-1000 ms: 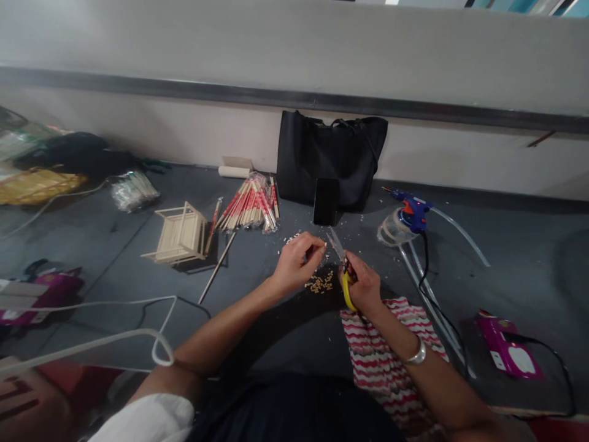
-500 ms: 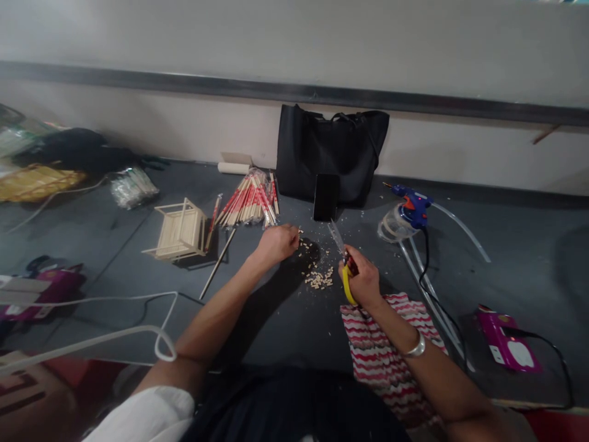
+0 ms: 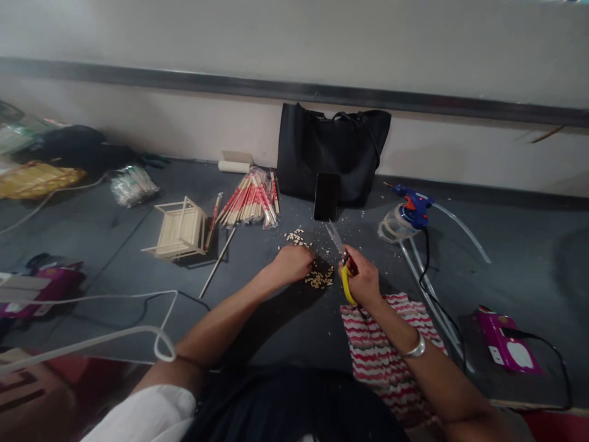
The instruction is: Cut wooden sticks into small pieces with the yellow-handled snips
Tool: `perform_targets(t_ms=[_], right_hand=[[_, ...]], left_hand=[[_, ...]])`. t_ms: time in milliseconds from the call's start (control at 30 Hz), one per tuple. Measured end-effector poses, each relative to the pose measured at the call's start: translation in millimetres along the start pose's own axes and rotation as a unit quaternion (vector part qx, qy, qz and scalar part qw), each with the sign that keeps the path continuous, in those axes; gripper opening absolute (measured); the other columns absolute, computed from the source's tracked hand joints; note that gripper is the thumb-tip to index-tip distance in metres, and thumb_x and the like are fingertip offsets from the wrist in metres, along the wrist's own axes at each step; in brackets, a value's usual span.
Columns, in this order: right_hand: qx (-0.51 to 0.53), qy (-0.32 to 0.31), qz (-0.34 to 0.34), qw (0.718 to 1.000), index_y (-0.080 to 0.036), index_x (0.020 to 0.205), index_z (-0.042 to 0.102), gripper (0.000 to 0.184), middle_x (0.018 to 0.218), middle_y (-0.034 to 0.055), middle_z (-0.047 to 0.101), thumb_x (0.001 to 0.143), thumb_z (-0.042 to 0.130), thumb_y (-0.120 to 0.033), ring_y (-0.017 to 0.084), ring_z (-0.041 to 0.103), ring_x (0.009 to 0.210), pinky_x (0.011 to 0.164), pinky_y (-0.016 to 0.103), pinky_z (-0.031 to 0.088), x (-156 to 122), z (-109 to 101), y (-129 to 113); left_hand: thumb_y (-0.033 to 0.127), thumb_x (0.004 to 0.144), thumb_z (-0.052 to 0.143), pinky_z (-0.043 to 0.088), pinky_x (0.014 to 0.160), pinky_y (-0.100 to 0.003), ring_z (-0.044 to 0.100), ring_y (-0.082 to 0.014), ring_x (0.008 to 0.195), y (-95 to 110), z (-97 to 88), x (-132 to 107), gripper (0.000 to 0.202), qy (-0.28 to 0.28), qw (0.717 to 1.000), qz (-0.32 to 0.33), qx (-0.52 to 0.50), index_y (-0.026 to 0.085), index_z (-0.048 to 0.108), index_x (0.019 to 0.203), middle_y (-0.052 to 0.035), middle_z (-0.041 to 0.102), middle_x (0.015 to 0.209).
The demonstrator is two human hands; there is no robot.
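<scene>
My right hand (image 3: 362,281) grips yellow-handled scissors (image 3: 343,258), blades pointing up and away toward a black phone (image 3: 326,196) propped against a black bag (image 3: 332,151). My left hand (image 3: 293,263) rests knuckles-up on the grey floor, fingers curled down at a small heap of cut wooden bits (image 3: 319,280); whether it pinches any I cannot make out. A second scatter of bits (image 3: 294,236) lies just beyond it.
A bundle of red-wrapped chopsticks (image 3: 251,202), a small wooden stick frame (image 3: 179,231) and a loose stick (image 3: 217,263) lie left. A blue glue gun (image 3: 413,206) with cable sits right, a striped cloth (image 3: 386,344) under my right forearm, pink boxes (image 3: 504,347) at the sides.
My left hand reached out left to the far scatter of bits, then came back down to the nearer heap beside the scissors. My right hand with the scissors barely moved.
</scene>
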State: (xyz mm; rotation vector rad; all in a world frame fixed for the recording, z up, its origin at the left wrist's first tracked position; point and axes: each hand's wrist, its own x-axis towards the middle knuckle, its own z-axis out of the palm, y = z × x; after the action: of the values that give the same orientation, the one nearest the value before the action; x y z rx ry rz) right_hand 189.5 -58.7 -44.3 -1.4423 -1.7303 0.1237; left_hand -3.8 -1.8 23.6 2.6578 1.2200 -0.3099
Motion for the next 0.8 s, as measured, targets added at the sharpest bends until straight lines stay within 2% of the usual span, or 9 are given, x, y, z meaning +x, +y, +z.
perform_targets(t_ms=[100,233,367,433,533,567,633,700,800], right_hand=[[0.001,-0.006,0.003,1.0,-0.019,0.113,0.07,0.035,0.071,-0.0006,0.067,0.083,0.054,-0.025,0.014,0.062,0.061,0.065,0.025,0.056,0.0,0.0,-0.4],[0.004,-0.014,0.011,1.0,-0.019,0.114,0.07,0.036,0.072,-0.0005,0.067,0.082,0.053,-0.024,0.014,0.061,0.06,0.061,0.024,0.055,-0.1,-0.9,-1.5],[-0.005,-0.006,0.013,1.0,-0.021,0.115,0.07,0.036,0.078,0.0012,0.07,0.082,0.054,-0.023,0.015,0.064,0.063,0.064,0.026,0.057,-0.3,-2.0,-3.3],[-0.008,0.001,0.007,1.0,-0.022,0.116,0.069,0.037,0.083,0.0022,0.073,0.082,0.055,-0.024,0.016,0.067,0.069,0.069,0.027,0.058,-0.7,-2.1,-4.2],[-0.003,-0.005,-0.014,1.0,-0.022,0.119,0.068,0.039,0.091,0.0034,0.075,0.082,0.055,-0.023,0.019,0.071,0.08,0.077,0.03,0.06,-2.0,-2.3,-6.0],[-0.001,-0.013,-0.023,1.0,-0.023,0.12,0.067,0.041,0.093,0.0038,0.075,0.082,0.054,-0.022,0.019,0.071,0.083,0.078,0.031,0.06,-2.5,-2.4,-6.9],[0.006,-0.028,-0.047,0.998,-0.023,0.122,0.066,0.044,0.097,0.0047,0.076,0.08,0.054,-0.02,0.02,0.072,0.087,0.08,0.032,0.061,-3.5,-2.7,-8.8],[0.017,-0.033,-0.075,0.997,-0.022,0.124,0.065,0.047,0.1,0.0054,0.076,0.079,0.054,-0.018,0.02,0.072,0.088,0.08,0.032,0.061,-4.2,-3.2,-10.5],[0.028,-0.029,-0.096,0.995,-0.022,0.127,0.062,0.051,0.104,0.0064,0.075,0.078,0.055,-0.014,0.02,0.072,0.091,0.081,0.031,0.06,-4.4,-3.9,-11.4]], left_hand=[[0.014,0.083,0.05,0.052,0.071,-0.028,0.073,-0.0231,0.088,0.3,4.0,1.4,0.026,-0.002,1.0,0.0,-0.003,0.015,0.074,0.092,-0.0135,0.077,0.092],[0.013,0.078,0.055,0.051,0.066,-0.028,0.072,-0.0236,0.08,-1.7,8.9,2.3,0.019,0.022,0.999,-0.004,-0.04,0.016,0.073,0.081,-0.0125,0.076,0.083],[0.013,0.072,0.06,0.049,0.062,-0.027,0.069,-0.0215,0.071,-2.7,8.3,3.4,0.011,0.08,0.984,0.004,-0.156,0.017,0.07,0.071,-0.0082,0.074,0.075],[0.014,0.072,0.061,0.048,0.062,-0.025,0.065,-0.0168,0.066,-3.0,6.1,3.1,0.01,0.147,0.947,0.015,-0.284,0.018,0.07,0.072,-0.0039,0.072,0.072],[0.018,0.074,0.061,0.049,0.062,-0.022,0.061,-0.0117,0.062,-2.9,3.3,0.9,0.01,0.242,0.849,0.025,-0.469,0.017,0.07,0.075,-0.0006,0.07,0.069],[0.02,0.074,0.061,0.049,0.062,-0.022,0.06,-0.0111,0.062,-2.7,2.9,0.1,0.009,0.265,0.819,0.023,-0.509,0.017,0.07,0.074,-0.0004,0.069,0.068],[0.022,0.073,0.064,0.049,0.062,-0.022,0.059,-0.0108,0.062,-1.9,2.9,-1.2,0.008,0.297,0.776,0.018,-0.556,0.016,0.069,0.072,-0.0003,0.067,0.066],[0.02,0.071,0.065,0.05,0.062,-0.022,0.06,-0.0109,0.063,-0.8,3.6,-1.8,0.006,0.314,0.752,0.017,-0.58,0.016,0.069,0.072,-0.0006,0.068,0.067],[0.017,0.07,0.064,0.05,0.062,-0.022,0.061,-0.0112,0.064,1.3,5.0,-1.7,0.007,0.324,0.744,0.018,-0.584,0.016,0.07,0.074,-0.001,0.069,0.068]])
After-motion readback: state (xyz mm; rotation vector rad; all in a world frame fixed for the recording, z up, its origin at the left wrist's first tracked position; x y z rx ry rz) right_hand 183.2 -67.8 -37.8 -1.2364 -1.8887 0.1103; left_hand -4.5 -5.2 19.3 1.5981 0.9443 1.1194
